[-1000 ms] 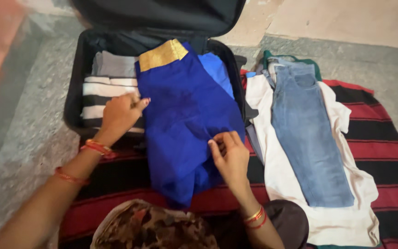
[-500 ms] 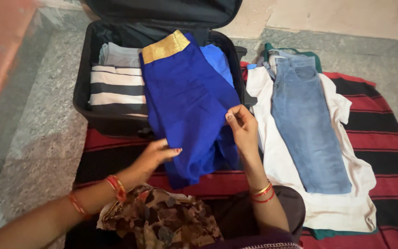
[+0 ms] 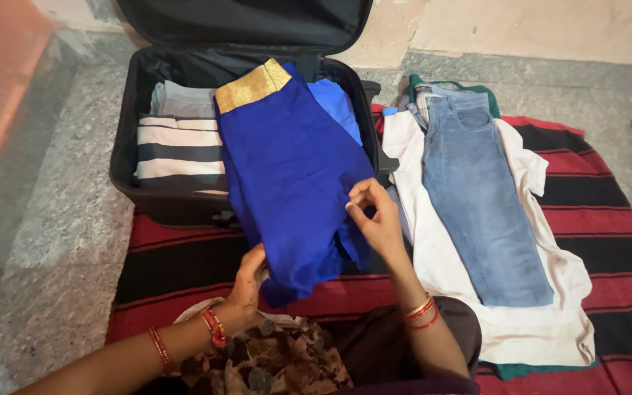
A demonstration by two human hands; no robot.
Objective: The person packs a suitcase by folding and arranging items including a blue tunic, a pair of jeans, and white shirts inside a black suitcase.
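left hand fingers closed on the low end of the blue cloth | right hand pinches its side edge | cloth half in black suitcase, half hanging out | tip: lift both ends level, fold flat

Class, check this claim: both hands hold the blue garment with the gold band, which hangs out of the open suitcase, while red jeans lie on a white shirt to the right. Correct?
Not quite. The head view shows the jeans are light blue, not red. The left hand and right hand do hold the blue garment draped from the suitcase, beside the white shirt.
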